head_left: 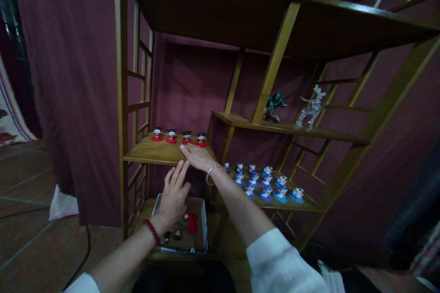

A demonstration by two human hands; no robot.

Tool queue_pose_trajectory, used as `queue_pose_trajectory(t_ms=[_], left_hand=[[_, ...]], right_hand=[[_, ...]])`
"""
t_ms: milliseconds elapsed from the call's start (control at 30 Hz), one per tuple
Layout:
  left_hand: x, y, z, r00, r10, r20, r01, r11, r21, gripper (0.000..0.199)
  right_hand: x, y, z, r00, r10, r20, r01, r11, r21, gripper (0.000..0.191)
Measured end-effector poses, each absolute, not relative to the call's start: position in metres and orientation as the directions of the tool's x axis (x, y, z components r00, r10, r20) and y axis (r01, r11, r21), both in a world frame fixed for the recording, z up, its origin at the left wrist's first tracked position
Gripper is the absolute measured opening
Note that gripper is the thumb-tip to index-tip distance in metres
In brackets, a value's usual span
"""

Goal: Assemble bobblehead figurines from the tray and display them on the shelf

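Observation:
A row of several small doll figurines with black hair buns and red bases (171, 136) stands on the left shelf (151, 152). My right hand (196, 157) reaches over this shelf's front edge, its fingers stretched out just in front of the two right-hand figurines. It partly covers the base of one; whether it touches that base I cannot tell. Lower down, my left hand (174, 198) is open, fingers extended upward toward the shelf edge. Beneath it sits a white-rimmed box (205, 226) with a red piece (193, 223) and a few small dark figurine parts (177, 234) inside.
On the lower right shelf (305, 206) are several blue and purple figurines (266, 193). Above them, a dark green ornament (274, 106) and a clear deer figure (311, 107) stand on another shelf. A wooden post (277, 62) and purple curtain (68, 91) flank the area.

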State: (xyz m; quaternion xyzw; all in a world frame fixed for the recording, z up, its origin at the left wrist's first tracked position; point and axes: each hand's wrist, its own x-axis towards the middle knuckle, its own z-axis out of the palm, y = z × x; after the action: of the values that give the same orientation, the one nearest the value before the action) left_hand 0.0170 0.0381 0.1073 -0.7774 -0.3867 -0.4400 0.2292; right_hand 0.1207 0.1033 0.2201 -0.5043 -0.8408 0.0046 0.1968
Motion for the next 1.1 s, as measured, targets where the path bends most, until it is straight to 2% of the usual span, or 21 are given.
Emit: queue_pose_trajectory(t_ms=[300, 467, 633, 833, 1100], left_hand=[[0.017, 0.035, 0.110, 0.325, 0.420, 0.847, 0.813, -0.582, -0.023, 0.022], [0.016, 0.033, 0.112, 0.334, 0.423, 0.843, 0.811, -0.584, -0.028, 0.022], [0.015, 0.033, 0.112, 0.342, 0.419, 0.841, 0.815, -0.577, -0.044, 0.021], [0.015, 0.036, 0.106, 0.332, 0.404, 0.853, 0.804, -0.594, -0.031, 0.020], [0.014, 0.039, 0.100, 0.347, 0.383, 0.856, 0.797, -0.601, -0.054, 0.051]], right_hand=[[0.120, 0.101, 0.222, -0.402, 0.861, 0.312, 0.860, 0.472, -0.195, 0.062], [0.122, 0.093, 0.219, -0.356, 0.837, 0.416, 0.874, 0.456, -0.169, 0.058], [0.125, 0.079, 0.211, -0.339, 0.694, 0.635, 0.831, 0.538, -0.145, 0.042], [0.125, 0.060, 0.192, -0.334, 0.572, 0.750, 0.747, 0.646, -0.159, 0.034], [0.127, 0.042, 0.157, -0.329, 0.351, 0.876, 0.620, 0.780, -0.080, 0.033]])
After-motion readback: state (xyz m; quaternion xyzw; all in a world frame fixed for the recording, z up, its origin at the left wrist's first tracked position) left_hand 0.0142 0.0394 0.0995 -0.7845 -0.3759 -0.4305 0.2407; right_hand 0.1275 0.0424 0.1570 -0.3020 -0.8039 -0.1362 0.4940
